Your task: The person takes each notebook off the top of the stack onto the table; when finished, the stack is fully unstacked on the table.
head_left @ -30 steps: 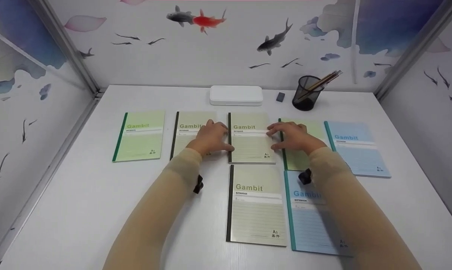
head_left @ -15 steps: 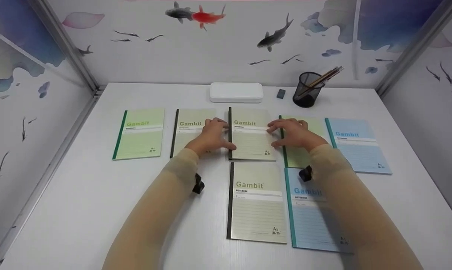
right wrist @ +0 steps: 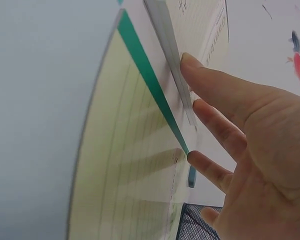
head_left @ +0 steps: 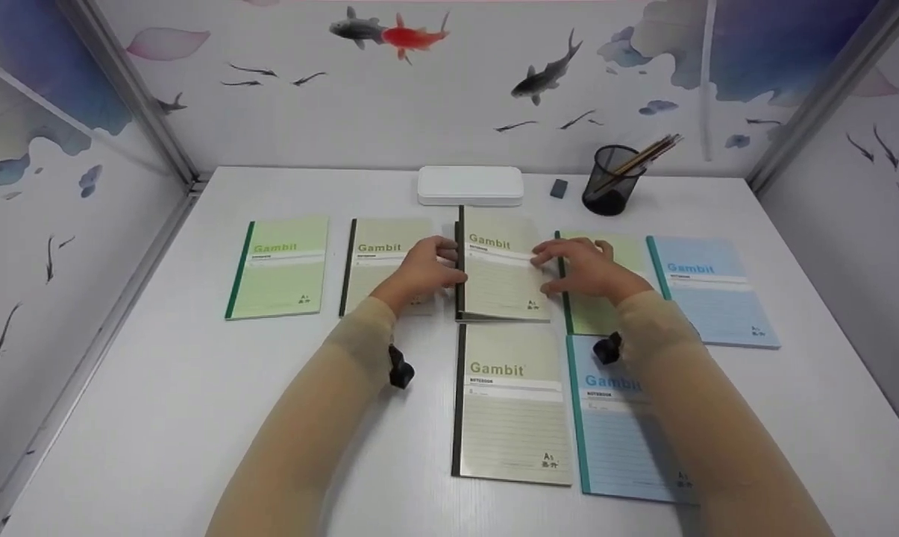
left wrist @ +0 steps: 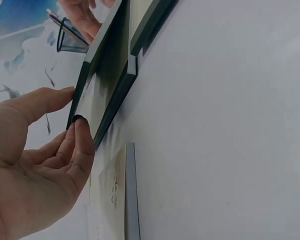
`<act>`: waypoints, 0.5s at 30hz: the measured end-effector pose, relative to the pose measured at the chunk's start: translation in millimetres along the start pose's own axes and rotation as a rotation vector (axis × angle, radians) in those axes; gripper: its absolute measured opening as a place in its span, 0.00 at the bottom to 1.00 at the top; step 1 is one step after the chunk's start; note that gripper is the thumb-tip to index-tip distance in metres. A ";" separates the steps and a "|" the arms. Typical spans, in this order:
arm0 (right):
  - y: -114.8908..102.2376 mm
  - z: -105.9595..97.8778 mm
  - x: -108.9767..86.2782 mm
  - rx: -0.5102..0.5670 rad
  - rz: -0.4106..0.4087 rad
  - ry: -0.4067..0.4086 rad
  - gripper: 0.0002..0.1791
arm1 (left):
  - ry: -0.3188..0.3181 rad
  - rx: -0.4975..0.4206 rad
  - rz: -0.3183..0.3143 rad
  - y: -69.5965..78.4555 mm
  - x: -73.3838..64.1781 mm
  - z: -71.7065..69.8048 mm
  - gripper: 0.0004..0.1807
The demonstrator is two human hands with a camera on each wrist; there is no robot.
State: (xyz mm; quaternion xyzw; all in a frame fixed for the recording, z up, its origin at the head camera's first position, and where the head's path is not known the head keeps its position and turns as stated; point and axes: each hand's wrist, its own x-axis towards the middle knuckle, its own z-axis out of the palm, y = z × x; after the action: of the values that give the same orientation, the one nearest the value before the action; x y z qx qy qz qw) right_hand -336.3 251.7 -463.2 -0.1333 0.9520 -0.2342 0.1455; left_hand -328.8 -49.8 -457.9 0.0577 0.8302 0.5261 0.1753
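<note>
My left hand [head_left: 421, 270] pinches the black spine of a beige Gambit notebook [head_left: 501, 280] between thumb and fingers. In the left wrist view this notebook's spine [left wrist: 80, 90] is raised and tilted above another black-spined notebook [left wrist: 117, 90], with a gap between them. At the opposite edge, my right hand [head_left: 591, 272] has its thumb and fingertips by the pages, fingers loosely extended. The right wrist view puts that thumb against the notebook's side. A green notebook [head_left: 587, 317] lies partly hidden under the right hand. Behind the left hand is another beige notebook [head_left: 378, 261].
A green notebook [head_left: 277, 272] lies far left and a blue one [head_left: 718, 298] far right. In front are a beige notebook [head_left: 512, 418] and a blue notebook [head_left: 621, 440]. A white case [head_left: 470, 186], dark eraser [head_left: 559, 189] and mesh pencil cup [head_left: 609, 186] stand behind.
The left hand has lifted the spine side of the top beige notebook, which now tilts and separates from the one underneath. The right hand has stayed almost in place.
</note>
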 end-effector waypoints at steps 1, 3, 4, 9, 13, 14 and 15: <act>1.5 0.2 -1.0 0.003 -0.003 0.001 0.27 | 0.007 -0.031 -0.013 0.2 0.6 1.9 0.36; 4.1 0.7 -2.6 -0.001 -0.016 0.002 0.28 | 0.024 -0.096 -0.036 0.8 1.1 5.7 0.35; 5.0 0.9 -3.0 -0.006 -0.024 0.003 0.28 | 0.033 -0.130 -0.046 1.1 1.2 7.5 0.35; 2.7 0.0 -1.8 -0.032 -0.032 0.022 0.28 | 0.084 -0.244 -0.088 3.3 0.4 12.6 0.34; -0.1 -1.3 0.1 -0.030 -0.009 0.035 0.27 | 0.099 -0.332 -0.129 3.5 0.7 13.8 0.33; -0.2 -1.2 0.4 -0.028 -0.004 0.038 0.27 | 0.100 -0.351 -0.135 3.4 0.6 13.7 0.33; 0.0 -0.9 0.8 -0.027 -0.003 0.041 0.27 | 0.100 -0.369 -0.142 3.2 0.2 13.4 0.33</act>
State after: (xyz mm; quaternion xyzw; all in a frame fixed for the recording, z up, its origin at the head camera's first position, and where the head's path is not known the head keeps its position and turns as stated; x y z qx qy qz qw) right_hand -337.4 251.9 -462.6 -0.1319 0.9575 -0.2244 0.1240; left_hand -324.6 -36.9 -460.2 -0.0603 0.7295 0.6576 0.1780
